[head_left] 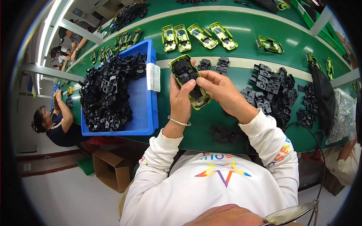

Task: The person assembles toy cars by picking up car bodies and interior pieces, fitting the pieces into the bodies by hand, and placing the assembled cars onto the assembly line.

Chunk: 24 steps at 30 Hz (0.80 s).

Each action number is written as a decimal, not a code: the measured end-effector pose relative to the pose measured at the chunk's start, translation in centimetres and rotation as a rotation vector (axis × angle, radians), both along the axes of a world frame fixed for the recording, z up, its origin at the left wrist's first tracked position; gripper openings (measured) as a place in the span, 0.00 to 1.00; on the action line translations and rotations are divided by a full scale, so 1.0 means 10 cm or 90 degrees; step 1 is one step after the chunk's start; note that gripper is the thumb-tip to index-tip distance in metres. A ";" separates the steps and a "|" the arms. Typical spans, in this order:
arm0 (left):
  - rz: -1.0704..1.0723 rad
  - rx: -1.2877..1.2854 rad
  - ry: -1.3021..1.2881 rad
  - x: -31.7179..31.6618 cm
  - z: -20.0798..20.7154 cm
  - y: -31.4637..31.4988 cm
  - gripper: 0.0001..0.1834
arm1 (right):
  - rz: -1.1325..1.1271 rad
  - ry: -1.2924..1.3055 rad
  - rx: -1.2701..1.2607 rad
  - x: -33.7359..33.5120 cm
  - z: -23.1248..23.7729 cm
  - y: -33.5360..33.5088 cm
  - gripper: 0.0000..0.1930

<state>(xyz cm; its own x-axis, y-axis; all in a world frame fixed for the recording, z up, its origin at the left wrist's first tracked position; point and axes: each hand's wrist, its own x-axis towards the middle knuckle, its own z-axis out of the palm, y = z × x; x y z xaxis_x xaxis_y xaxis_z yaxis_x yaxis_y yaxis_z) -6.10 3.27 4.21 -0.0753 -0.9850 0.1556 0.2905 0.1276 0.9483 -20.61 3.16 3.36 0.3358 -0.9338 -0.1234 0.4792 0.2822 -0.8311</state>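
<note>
A yellow-green toy car body (200,102) is held up over the green bench, its hollow underside facing me. Inside it sits a black plastic interior piece (183,70). My left hand (180,96) wraps round the body's left side, thumb lying on the black piece. From the right, my right hand (220,88) grips the body's edge, its thumb and fingertips pressed near the black piece. Just beyond my hands, two black interior pieces (222,64) lie on the pale strip of the bench. Whether the black piece is fully seated I cannot tell.
At left stands a blue bin (151,113) heaped with black parts (107,94). A pile of black pieces (273,84) lies at right, beside a black bag (323,100). Several green car bodies (181,37) rest on the far belt. Co-workers (62,120) sit along the left. A cardboard box (111,169) is on the floor.
</note>
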 end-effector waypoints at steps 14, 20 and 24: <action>-0.086 -0.006 -0.224 0.16 0.31 -0.18 0.23 | 0.011 0.011 -0.060 -0.03 0.10 -0.02 0.16; -0.135 0.051 -0.242 0.21 0.45 -0.17 0.24 | -0.018 0.005 -0.085 0.00 0.10 -0.07 0.17; -0.087 0.097 -0.276 0.25 0.51 -0.26 0.19 | -0.048 0.016 -0.136 0.08 0.06 -0.17 0.18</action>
<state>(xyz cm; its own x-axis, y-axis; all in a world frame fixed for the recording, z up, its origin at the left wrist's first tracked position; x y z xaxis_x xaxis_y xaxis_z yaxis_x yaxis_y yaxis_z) -3.61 0.68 9.35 -0.2314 -0.9708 -0.0639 -0.1322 -0.0337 0.9907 -19.84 1.44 3.92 0.2636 -0.9619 0.0722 0.4710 0.0631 -0.8799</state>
